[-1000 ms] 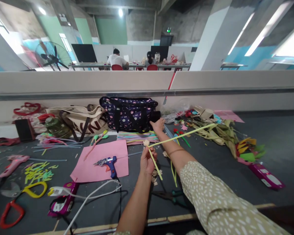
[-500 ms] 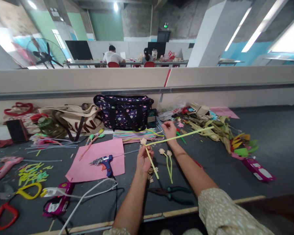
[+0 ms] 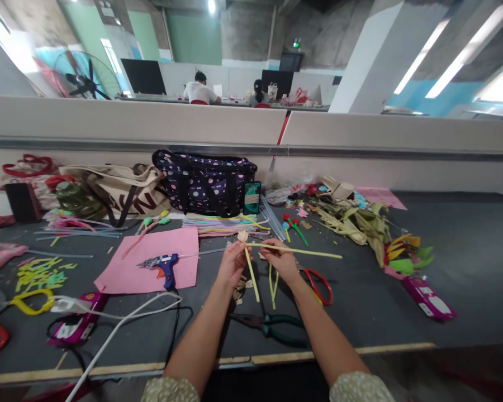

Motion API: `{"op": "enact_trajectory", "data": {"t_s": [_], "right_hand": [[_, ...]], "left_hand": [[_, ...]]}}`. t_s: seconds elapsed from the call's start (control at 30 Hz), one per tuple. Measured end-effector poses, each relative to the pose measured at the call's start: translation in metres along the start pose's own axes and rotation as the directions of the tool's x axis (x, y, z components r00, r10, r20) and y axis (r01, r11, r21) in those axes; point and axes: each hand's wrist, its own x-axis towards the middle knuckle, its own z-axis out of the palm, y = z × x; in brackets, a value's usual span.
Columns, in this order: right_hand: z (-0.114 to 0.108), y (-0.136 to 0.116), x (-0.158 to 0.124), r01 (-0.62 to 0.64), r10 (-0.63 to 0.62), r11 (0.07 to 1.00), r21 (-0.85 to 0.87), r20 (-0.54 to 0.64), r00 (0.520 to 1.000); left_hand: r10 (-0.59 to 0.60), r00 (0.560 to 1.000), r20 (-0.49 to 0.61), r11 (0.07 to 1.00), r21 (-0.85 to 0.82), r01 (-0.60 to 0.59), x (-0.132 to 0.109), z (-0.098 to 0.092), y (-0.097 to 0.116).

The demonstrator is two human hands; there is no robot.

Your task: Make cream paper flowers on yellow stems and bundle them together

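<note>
My left hand (image 3: 232,262) is closed on a small cream flower (image 3: 242,237), pinching it just below its head. A short yellow-green stem (image 3: 253,279) hangs down from it. From the flower a long yellow-green pipe cleaner (image 3: 314,252) stretches out to the right. My right hand (image 3: 279,258) has its fingers closed on this pipe cleaner, close to the flower. Beneath my right hand lie finished-looking yellow-green stems (image 3: 274,290), their flower heads mostly hidden by the hand. Green-handled pliers (image 3: 272,325) rest on the table in front of my forearms.
A blue glue gun (image 3: 163,267) lies on pink paper (image 3: 126,271) to the left, with a white cable (image 3: 121,324) nearby. Red-handled scissors (image 3: 324,287) lie beside my right forearm. Behind are coloured pipe cleaners (image 3: 222,223), a dark patterned bag (image 3: 209,184) and dried husks (image 3: 356,223).
My right hand has come down and closed on the long pipe cleaner, whose free end has dropped from pointing up-right to slightly downward. The view has shifted a little.
</note>
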Motion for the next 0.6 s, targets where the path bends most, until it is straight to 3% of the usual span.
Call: {"op": "enact_trajectory", "data": {"t_s": [0.1,0.4,0.6], "right_hand": [[0.002,0.0,-0.005,-0.02,0.016,0.997,0.069,0.055,0.998],[0.003,0.002,-0.014,-0.032,0.041,0.983,0.182,-0.046,0.998],[0.005,-0.001,-0.017,0.008,0.003,0.988,0.156,-0.072,0.997]], "left_hand": [[0.03,0.999,0.017,0.996,0.079,-0.031,0.0,0.001,-0.002],[0.094,0.995,0.036,0.965,0.242,-0.1,-0.007,0.013,-0.013],[0.043,0.998,0.049,0.961,0.271,-0.054,-0.01,0.016,-0.014]]}}
